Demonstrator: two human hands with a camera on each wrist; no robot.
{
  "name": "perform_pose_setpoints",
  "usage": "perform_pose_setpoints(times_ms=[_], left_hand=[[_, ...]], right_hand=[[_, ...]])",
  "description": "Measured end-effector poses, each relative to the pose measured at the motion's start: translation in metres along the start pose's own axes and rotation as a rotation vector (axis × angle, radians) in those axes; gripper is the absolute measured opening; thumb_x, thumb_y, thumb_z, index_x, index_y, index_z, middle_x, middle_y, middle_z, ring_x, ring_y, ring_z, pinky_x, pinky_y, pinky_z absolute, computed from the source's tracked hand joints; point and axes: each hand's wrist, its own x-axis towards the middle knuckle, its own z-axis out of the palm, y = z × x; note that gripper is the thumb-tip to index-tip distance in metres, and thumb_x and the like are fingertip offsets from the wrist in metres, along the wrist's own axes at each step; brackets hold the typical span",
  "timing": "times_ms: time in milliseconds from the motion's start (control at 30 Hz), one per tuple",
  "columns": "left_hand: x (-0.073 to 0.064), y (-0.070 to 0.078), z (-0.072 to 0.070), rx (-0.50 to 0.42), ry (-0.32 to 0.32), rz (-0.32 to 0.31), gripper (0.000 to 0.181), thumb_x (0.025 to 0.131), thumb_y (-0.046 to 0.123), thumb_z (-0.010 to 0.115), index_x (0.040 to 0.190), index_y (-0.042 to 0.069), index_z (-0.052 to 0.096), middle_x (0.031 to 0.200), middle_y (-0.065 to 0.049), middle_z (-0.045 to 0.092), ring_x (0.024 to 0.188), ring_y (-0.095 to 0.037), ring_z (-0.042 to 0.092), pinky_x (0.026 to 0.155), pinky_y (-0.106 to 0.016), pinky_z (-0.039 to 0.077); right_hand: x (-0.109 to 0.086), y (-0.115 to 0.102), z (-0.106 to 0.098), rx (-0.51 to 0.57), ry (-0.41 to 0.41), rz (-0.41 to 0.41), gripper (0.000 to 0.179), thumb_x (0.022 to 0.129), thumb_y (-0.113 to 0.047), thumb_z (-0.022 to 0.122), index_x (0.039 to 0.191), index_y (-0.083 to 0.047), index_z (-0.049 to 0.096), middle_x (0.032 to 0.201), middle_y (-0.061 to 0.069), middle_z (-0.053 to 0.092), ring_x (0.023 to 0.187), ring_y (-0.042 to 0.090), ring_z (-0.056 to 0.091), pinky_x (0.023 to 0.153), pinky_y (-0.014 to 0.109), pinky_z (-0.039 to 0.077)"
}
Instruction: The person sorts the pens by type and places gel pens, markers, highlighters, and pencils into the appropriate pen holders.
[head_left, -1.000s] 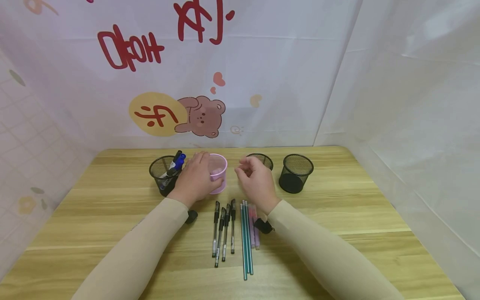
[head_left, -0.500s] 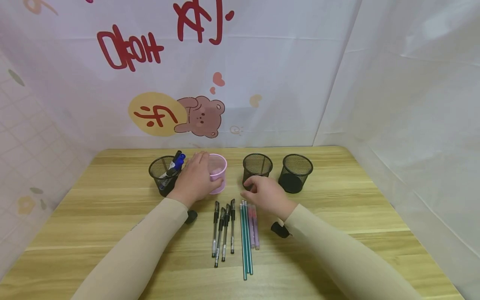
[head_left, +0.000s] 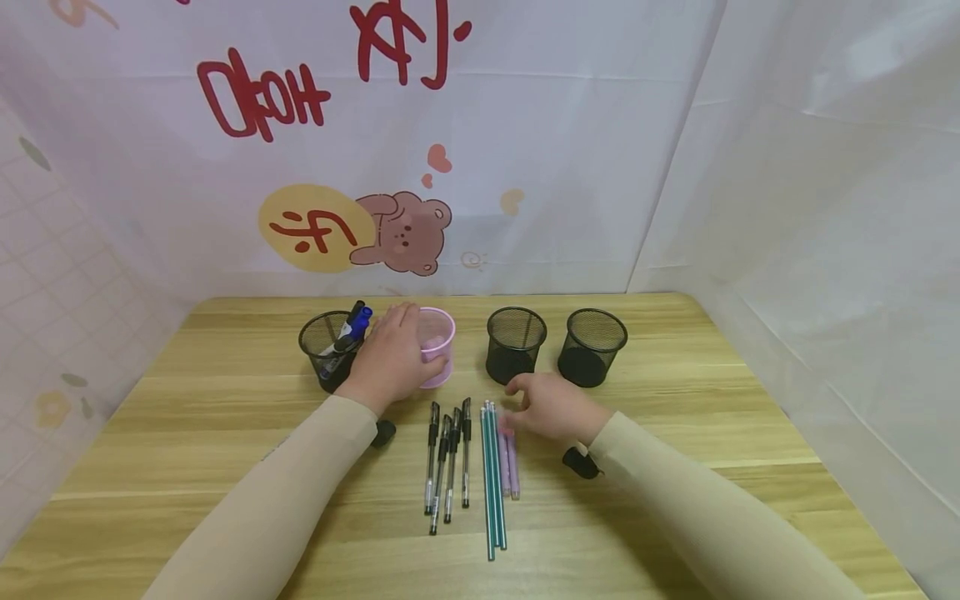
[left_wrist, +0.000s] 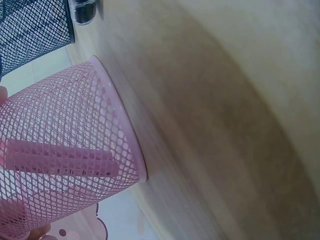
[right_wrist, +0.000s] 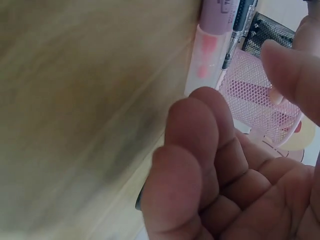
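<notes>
The left hand [head_left: 388, 354] grips a pink mesh cup [head_left: 442, 346] near mid-frame. The right hand [head_left: 557, 406] is loose, thumb apart; two pink pens [head_left: 513, 471] lie just by its fingertips, lower middle.

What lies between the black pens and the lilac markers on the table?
In the head view, the green pencils lie between the black pens and the lilac markers.

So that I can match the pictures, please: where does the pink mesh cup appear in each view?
Head: pink mesh cup, below-left of centre.
Left wrist: cup, large, at left edge.
Right wrist: cup, right of centre, beyond the right hand.
Shared landmark: the left hand holding it.
</notes>
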Motion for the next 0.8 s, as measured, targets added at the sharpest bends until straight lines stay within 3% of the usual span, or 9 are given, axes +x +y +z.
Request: perform_pose_setpoints(times_ms=[367,800], left_hand=[[-0.0003,0.0025,-0.0017,0.001,-0.008,-0.012,0.097,0.087,0.055,0.077,0.156,-0.001,0.038,0.159,-0.021,0.044,0.146,-0.039,0.043,0.128,-0.058,0.031],[-0.0001,0.0012,-0.0003,-0.001,-0.004,-0.009,0.096,0.087,0.055,0.077,0.155,-0.001,0.038,0.159,-0.021,0.044,0.146,-0.038,0.044,0.128,-0.058,0.03]], right_hand=[[-0.0011,0.0014,0.0036,0.001,-0.053,0.022,0.049,0.087,-0.038,0.086,0.123,-0.009,0.071,0.081,-0.003,0.065,0.075,0.014,0.059,0.068,0.03,0.05],[0.0015,0.0063,0.0094,0.0,-0.082,-0.004,0.041,0.085,-0.027,0.088,0.119,-0.009,0.073,0.08,-0.002,0.064,0.077,0.016,0.058,0.069,0.032,0.048]])
